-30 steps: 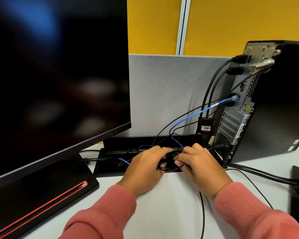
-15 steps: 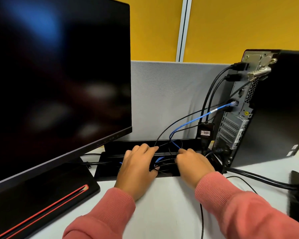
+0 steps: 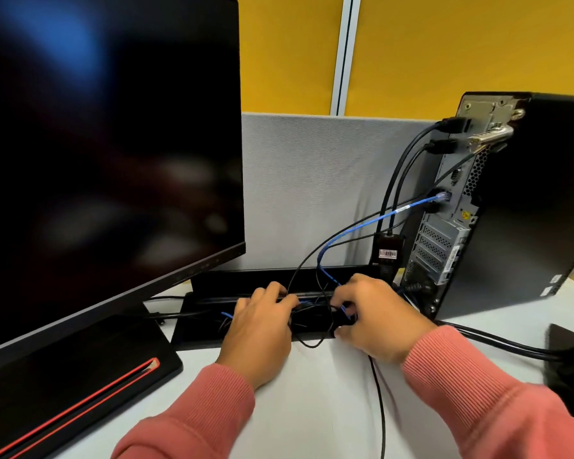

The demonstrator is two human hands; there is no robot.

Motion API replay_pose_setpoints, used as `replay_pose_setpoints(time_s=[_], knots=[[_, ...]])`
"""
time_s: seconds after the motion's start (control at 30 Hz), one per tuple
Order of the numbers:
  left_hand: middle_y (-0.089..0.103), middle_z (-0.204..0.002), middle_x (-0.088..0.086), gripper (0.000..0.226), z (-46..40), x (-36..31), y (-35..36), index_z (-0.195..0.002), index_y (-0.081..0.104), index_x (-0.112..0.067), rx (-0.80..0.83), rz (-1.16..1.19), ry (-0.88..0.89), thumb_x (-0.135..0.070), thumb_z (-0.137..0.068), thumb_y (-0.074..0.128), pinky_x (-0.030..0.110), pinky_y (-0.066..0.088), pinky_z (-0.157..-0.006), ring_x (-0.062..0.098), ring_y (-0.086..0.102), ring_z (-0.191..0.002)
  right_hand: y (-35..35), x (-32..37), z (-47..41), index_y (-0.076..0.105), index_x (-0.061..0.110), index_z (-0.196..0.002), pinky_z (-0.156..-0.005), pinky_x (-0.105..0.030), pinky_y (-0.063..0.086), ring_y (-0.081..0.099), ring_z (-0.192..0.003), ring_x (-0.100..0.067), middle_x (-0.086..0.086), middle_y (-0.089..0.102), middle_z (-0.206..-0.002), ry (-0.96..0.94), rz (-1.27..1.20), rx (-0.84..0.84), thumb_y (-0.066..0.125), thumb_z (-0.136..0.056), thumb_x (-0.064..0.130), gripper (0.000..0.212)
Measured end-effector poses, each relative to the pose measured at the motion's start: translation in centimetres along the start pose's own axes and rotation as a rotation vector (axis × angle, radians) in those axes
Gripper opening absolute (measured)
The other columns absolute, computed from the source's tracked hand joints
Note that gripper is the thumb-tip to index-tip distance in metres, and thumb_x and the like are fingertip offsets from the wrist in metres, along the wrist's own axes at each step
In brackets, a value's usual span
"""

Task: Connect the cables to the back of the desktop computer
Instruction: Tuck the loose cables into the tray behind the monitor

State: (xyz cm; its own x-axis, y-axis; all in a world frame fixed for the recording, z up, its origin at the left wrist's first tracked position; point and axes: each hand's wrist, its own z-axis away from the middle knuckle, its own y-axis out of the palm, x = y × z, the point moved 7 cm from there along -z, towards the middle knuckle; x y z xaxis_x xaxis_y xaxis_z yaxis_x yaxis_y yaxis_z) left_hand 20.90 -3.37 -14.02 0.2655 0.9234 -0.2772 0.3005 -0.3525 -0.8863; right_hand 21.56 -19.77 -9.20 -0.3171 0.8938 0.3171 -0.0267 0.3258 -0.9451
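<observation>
A black desktop computer [image 3: 527,207] stands at the right with its grey back panel [image 3: 444,246] turned toward me. Two black cables [image 3: 408,160] run into plugs near its top, and a blue network cable [image 3: 371,223] is plugged in midway down. All drop into a black cable tray [image 3: 199,326] at the desk's back edge. My left hand [image 3: 259,329] and my right hand [image 3: 375,319] rest over the tray, fingers curled into a tangle of thin black cables [image 3: 312,323] and blue cable between them. What each finger pinches is hidden.
A large dark monitor [image 3: 106,144] fills the left, its black base with a red stripe [image 3: 80,392] on the white desk. A grey partition [image 3: 312,180] and yellow wall stand behind. A thick black cable [image 3: 497,346] runs right; a thin black cable [image 3: 380,409] trails toward me.
The view has tilted up a little. My hands moved apart, then closed in again on the tangle, and a loop of black cable now hangs over the tray's front edge.
</observation>
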Motion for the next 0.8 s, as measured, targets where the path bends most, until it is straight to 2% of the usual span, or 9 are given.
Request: replay_pose_setpoints(time_s=[0.1,0.17,0.27,0.4,0.47,0.53,0.6,0.67,0.8], knots=[[0.037,-0.139,-0.007,0.041,-0.1,-0.2,0.3,-0.132,0.049,-0.032,0.02,-0.02,0.01,-0.009,-0.098,0.048,0.033,0.036,-0.103,0.02,0.042,-0.12,0.0,-0.8,0.6,0.057,0.028,-0.091,-0.074,-0.027,0.059,0.069,-0.088,-0.012,0.008,0.057,-0.101,0.006,-0.246,-0.061,0.086,-0.072,0.015,0.037],[0.037,-0.138,-0.006,0.04,-0.2,-0.3,0.5,-0.129,0.047,-0.031,0.049,-0.008,0.022,-0.006,-0.097,0.047,0.034,0.035,-0.103,0.02,0.042,-0.12,0.2,-0.8,0.8,0.057,0.029,-0.093,-0.077,-0.029,0.06,0.069,-0.089,-0.012,0.006,0.063,-0.101,-0.01,-0.336,-0.05,0.088,-0.07,0.013,0.042],[0.037,-0.137,-0.006,0.032,-0.3,-0.1,0.9,-0.127,0.046,-0.027,0.134,0.053,0.0,-0.01,-0.099,0.044,0.035,0.033,-0.106,0.02,0.042,-0.122,0.8,0.0,1.0,0.069,0.033,-0.098,-0.077,-0.016,0.051,0.061,-0.089,-0.002,0.012,0.067,-0.092,-0.091,-0.26,-0.014,0.086,-0.074,0.019,0.033],[0.036,-0.139,-0.008,0.022,-0.6,0.3,1.1,-0.12,0.049,-0.025,0.197,0.156,-0.043,-0.022,-0.099,0.044,0.035,0.033,-0.109,0.019,0.04,-0.126,0.9,0.1,0.4,0.079,0.026,-0.088,-0.063,-0.017,0.043,0.056,-0.067,-0.003,0.005,0.068,-0.07,-0.093,-0.271,-0.025,0.075,-0.09,0.027,0.005],[0.034,-0.141,-0.011,0.025,-0.6,0.2,1.0,-0.122,0.052,-0.028,0.178,0.169,-0.033,-0.025,-0.098,0.048,0.036,0.03,-0.112,0.016,0.037,-0.13,1.2,-0.2,-0.4,0.071,0.019,-0.075,-0.061,-0.025,0.04,0.052,-0.067,-0.012,0.003,0.059,-0.066,-0.058,-0.165,-0.039,0.068,-0.096,0.032,0.025],[0.033,-0.143,-0.014,0.032,-0.4,0.1,0.3,-0.127,0.054,-0.034,0.108,0.157,-0.01,-0.029,-0.096,0.053,0.037,0.025,-0.115,0.011,0.031,-0.135,1.9,0.0,-1.2,0.068,0.02,-0.076,-0.069,-0.03,0.044,0.058,-0.078,-0.021,0.0,0.055,-0.083,-0.034,-0.015,-0.001,0.063,-0.098,0.035,0.027],[0.029,-0.147,-0.015,0.036,-0.2,0.0,-0.6,-0.131,0.056,-0.038,0.037,0.124,0.021,-0.036,-0.096,0.056,0.036,0.02,-0.117,0.009,0.023,-0.14,2.8,0.1,-2.0,0.074,0.012,-0.094,-0.082,-0.034,0.049,0.06,-0.095,-0.026,0.0,0.045,-0.102,-0.049,0.127,0.025,0.061,-0.1,0.033,0.026],[0.027,-0.149,-0.015,0.037,-0.1,0.0,-1.3,-0.132,0.058,-0.039,-0.009,0.082,0.047,-0.039,-0.096,0.056,0.034,0.019,-0.115,0.01,0.021,-0.14,3.4,-0.3,-2.8,0.072,0.006,-0.101,-0.088,-0.039,0.05,0.056,-0.101,-0.029,0.0,0.038,-0.108,-0.044,0.209,0.017,0.06,-0.101,0.031,0.027],[0.035,-0.134,-0.018,0.03,0.1,-0.3,-2.2,-0.118,0.068,-0.035,-0.075,0.09,0.07,-0.049,-0.098,0.051,0.031,0.031,-0.101,0.013,0.035,-0.119,4.2,-0.9,-3.8,0.068,0.003,-0.111,-0.088,-0.042,0.051,0.058,-0.107,-0.037,-0.008,0.047,-0.118,0.024,0.316,0.04,0.059,-0.1,0.021,0.023]])
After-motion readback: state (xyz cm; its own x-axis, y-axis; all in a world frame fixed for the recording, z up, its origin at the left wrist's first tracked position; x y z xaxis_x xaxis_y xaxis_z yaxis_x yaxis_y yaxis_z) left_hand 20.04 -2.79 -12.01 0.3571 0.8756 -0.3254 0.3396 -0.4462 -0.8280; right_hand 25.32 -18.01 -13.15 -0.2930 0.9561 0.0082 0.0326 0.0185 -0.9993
